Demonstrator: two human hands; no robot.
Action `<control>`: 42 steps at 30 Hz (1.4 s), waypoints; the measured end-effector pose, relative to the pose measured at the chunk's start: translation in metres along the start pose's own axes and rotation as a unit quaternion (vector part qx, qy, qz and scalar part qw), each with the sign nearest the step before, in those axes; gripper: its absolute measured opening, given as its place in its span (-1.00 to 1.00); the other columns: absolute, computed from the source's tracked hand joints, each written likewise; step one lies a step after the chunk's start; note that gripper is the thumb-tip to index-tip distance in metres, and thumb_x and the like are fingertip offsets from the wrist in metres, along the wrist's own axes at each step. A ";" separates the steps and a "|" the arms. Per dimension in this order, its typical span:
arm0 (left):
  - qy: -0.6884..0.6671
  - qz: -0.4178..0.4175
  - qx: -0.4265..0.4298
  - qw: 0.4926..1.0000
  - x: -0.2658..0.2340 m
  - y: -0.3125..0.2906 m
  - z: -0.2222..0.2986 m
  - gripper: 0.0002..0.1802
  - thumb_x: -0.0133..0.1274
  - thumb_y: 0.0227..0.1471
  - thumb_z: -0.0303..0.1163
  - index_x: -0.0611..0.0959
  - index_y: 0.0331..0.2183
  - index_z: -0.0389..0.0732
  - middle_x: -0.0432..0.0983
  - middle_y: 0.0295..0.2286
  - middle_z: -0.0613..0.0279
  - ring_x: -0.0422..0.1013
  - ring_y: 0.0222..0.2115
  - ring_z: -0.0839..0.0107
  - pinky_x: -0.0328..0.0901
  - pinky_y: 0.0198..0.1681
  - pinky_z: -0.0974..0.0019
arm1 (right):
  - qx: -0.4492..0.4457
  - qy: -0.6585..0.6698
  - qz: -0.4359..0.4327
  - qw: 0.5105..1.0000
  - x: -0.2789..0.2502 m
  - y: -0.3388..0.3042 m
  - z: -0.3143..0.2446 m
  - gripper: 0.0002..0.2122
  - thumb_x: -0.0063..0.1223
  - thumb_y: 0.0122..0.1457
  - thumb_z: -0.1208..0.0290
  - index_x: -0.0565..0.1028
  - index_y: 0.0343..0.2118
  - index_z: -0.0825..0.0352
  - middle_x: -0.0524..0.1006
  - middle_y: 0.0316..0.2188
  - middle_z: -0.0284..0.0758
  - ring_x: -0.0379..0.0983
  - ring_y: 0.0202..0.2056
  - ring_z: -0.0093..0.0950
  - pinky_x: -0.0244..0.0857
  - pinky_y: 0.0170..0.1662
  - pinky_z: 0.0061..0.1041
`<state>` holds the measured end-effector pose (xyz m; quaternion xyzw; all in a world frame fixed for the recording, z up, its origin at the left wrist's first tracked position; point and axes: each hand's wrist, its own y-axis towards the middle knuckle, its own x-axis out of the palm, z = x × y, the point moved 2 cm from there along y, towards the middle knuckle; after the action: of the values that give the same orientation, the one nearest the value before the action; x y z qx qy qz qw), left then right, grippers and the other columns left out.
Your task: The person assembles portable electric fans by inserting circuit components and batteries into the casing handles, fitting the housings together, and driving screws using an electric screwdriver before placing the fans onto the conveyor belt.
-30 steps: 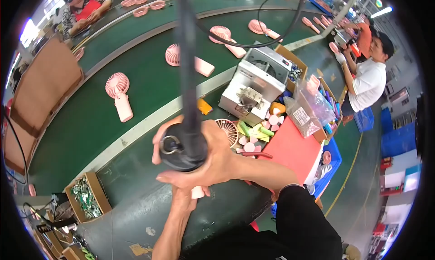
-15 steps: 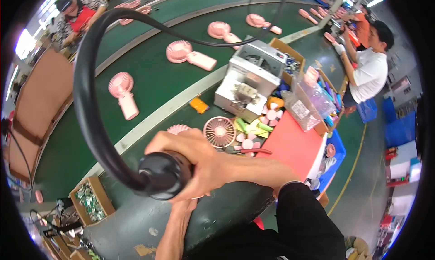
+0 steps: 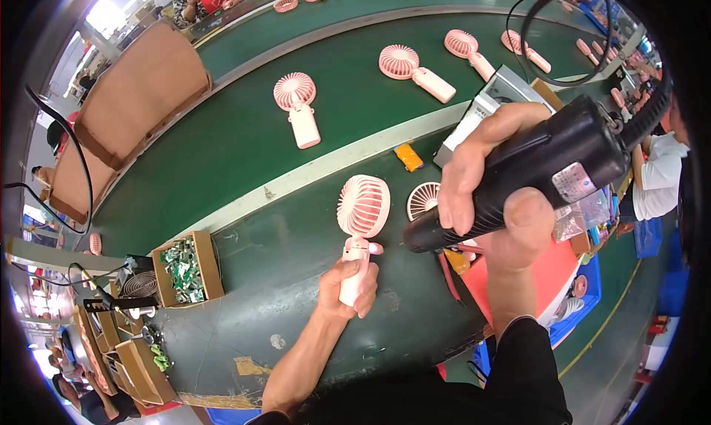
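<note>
My left hand (image 3: pixel 333 288) is closed around the handle of a pink handheld fan (image 3: pixel 364 205), its round grille pointing up and away from me. In my right hand (image 3: pixel 522 232) is a thick black corded electric screwdriver (image 3: pixel 552 151), tilted with its narrow end toward the fan but apart from it. The screwdriver's cable loops up at the right. Partly behind the screwdriver lies a loose fan grille (image 3: pixel 423 200). Red-handled pliers (image 3: pixel 449 278) rest on the bench below it. A small orange piece (image 3: pixel 409 157) lies farther back on the dark bench (image 3: pixel 259 269).
Beyond the bench rail runs a green conveyor (image 3: pixel 237 158) carrying several pink fans (image 3: pixel 400 62). A carton of green circuit boards (image 3: pixel 185 271) stands left. To the right are a grey metal machine (image 3: pixel 511 88), a red sheet (image 3: pixel 552 284) and a blue bin (image 3: pixel 589 295). Co-workers (image 3: pixel 659 181) sit nearby.
The screwdriver has swung from left of centre over to the right in my right hand. My left hand, hidden behind it before, now shows holding the fan. The view has turned left.
</note>
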<state>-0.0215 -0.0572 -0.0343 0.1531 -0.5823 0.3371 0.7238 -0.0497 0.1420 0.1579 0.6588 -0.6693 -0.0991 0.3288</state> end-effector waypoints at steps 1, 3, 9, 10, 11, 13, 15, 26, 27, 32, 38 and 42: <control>-0.043 -0.038 -0.008 0.998 0.000 0.001 -0.001 -0.54 -0.04 0.08 -0.32 0.37 -0.01 -0.31 0.33 -0.66 0.09 0.22 -0.87 0.32 0.22 -0.87 0.26 | 0.001 0.004 0.001 1.000 -0.002 0.000 0.001 -0.46 0.24 0.08 0.14 0.24 -0.11 0.45 0.43 -0.49 -0.18 0.37 -0.68 -0.52 0.35 -0.62 -0.54; -0.029 -0.037 0.003 0.999 0.000 0.003 -0.001 -0.51 -0.04 0.08 -0.30 0.36 0.00 -0.35 0.32 -0.67 0.10 0.18 -0.89 0.36 0.18 -0.89 0.30 | -0.016 0.011 -0.005 1.000 -0.004 0.002 0.003 -0.48 0.20 0.10 0.17 0.23 -0.10 0.46 0.42 -0.49 -0.18 0.37 -0.69 -0.52 0.35 -0.62 -0.54; 0.034 -0.001 0.009 0.999 0.013 0.005 -0.004 -0.52 -0.01 0.06 -0.31 0.36 -0.02 -0.35 0.33 -0.67 0.09 0.21 -0.87 0.33 0.20 -0.87 0.28 | -0.028 -0.007 0.000 1.000 -0.008 0.005 -0.004 -0.49 0.19 0.10 0.18 0.23 -0.11 0.47 0.42 -0.49 -0.19 0.36 -0.69 -0.50 0.34 -0.63 -0.52; 0.082 0.033 0.028 0.996 0.018 0.005 -0.003 -0.54 0.00 0.03 -0.34 0.36 -0.04 -0.32 0.35 -0.66 0.08 0.27 -0.84 0.29 0.25 -0.85 0.24 | -0.032 -0.025 -0.002 0.999 -0.009 0.007 -0.006 -0.50 0.18 0.10 0.19 0.23 -0.10 0.47 0.43 -0.47 -0.17 0.36 -0.69 -0.49 0.34 -0.62 -0.50; 0.139 0.057 0.061 0.987 0.018 0.007 -0.005 -0.52 0.04 -0.02 -0.41 0.34 -0.05 -0.32 0.38 -0.63 0.04 0.32 -0.79 0.27 0.29 -0.79 0.22 | -0.038 -0.048 -0.004 0.998 -0.016 0.010 -0.006 -0.50 0.18 0.10 0.19 0.23 -0.10 0.47 0.43 -0.47 -0.17 0.36 -0.69 -0.49 0.34 -0.62 -0.50; 0.202 0.129 0.088 0.967 0.023 0.006 -0.013 -0.45 0.07 -0.11 -0.58 0.30 -0.03 -0.33 0.42 -0.53 0.01 0.38 -0.71 0.28 0.35 -0.67 0.25 | -0.120 -0.128 0.053 0.983 -0.037 0.014 -0.008 -0.66 0.04 0.15 0.40 0.27 -0.11 0.48 0.45 -0.46 -0.15 0.37 -0.66 -0.48 0.36 -0.58 -0.49; 0.223 0.143 0.103 0.959 0.026 0.009 -0.022 -0.43 0.07 -0.13 -0.65 0.29 -0.02 -0.33 0.42 -0.51 0.00 0.40 -0.69 0.29 0.36 -0.64 0.26 | -0.172 -0.205 0.130 0.955 -0.053 0.017 -0.016 -0.76 -0.05 0.16 0.55 0.30 -0.13 0.50 0.48 -0.46 -0.14 0.38 -0.64 -0.48 0.36 -0.55 -0.49; 0.312 0.149 0.071 0.936 0.029 0.008 -0.022 -0.43 0.09 -0.09 -0.64 0.29 -0.01 -0.30 0.41 -0.49 0.07 0.40 -0.65 0.36 0.37 -0.63 0.27 | -0.110 -0.331 0.257 0.901 -0.063 0.036 0.003 -0.89 0.10 0.05 0.64 0.42 -0.36 0.47 0.46 -0.61 -0.31 0.39 -0.63 -0.58 0.25 -0.52 -0.62; 0.312 0.153 0.073 0.935 0.030 0.008 -0.021 -0.43 0.09 -0.09 -0.64 0.29 -0.01 -0.30 0.41 -0.49 0.07 0.40 -0.65 0.36 0.37 -0.63 0.27 | -0.084 -0.332 0.254 0.905 -0.062 0.038 0.006 -0.88 0.11 0.04 0.63 0.42 -0.36 0.47 0.46 -0.61 -0.31 0.38 -0.63 -0.58 0.25 -0.52 -0.62; 0.250 0.134 0.037 0.958 0.031 0.011 -0.015 -0.46 0.09 -0.08 -0.66 0.31 -0.02 -0.33 0.43 -0.46 0.12 0.42 -0.64 0.36 0.34 -0.62 0.29 | -0.029 -0.215 0.221 0.951 -0.071 0.041 0.010 -0.90 0.06 0.10 0.55 0.42 -0.37 0.48 0.45 -0.62 -0.28 0.36 -0.66 -0.55 0.27 -0.58 -0.59; 0.190 0.119 0.033 0.974 0.023 0.008 -0.013 -0.48 0.06 -0.08 -0.66 0.33 -0.03 -0.29 0.45 -0.42 0.08 0.44 -0.63 0.32 0.35 -0.62 0.26 | -0.090 -0.267 0.163 0.946 -0.056 0.034 0.008 -0.83 -0.02 0.14 0.58 0.37 -0.24 0.55 0.46 -0.57 -0.17 0.38 -0.67 -0.49 0.30 -0.59 -0.53; 0.218 0.116 0.027 0.969 0.025 0.009 -0.014 -0.46 0.04 -0.09 -0.67 0.31 -0.02 -0.31 0.43 -0.41 0.04 0.44 -0.62 0.30 0.39 -0.61 0.23 | -0.144 -0.322 0.241 0.904 -0.054 0.033 0.002 -0.88 0.05 0.10 0.61 0.40 -0.31 0.51 0.46 -0.60 -0.25 0.37 -0.67 -0.53 0.26 -0.59 -0.57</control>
<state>-0.0145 -0.0342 -0.0163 0.0272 -0.4148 0.4598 0.7847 -0.0826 0.1966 0.1585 0.3558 -0.8554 -0.3185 0.2006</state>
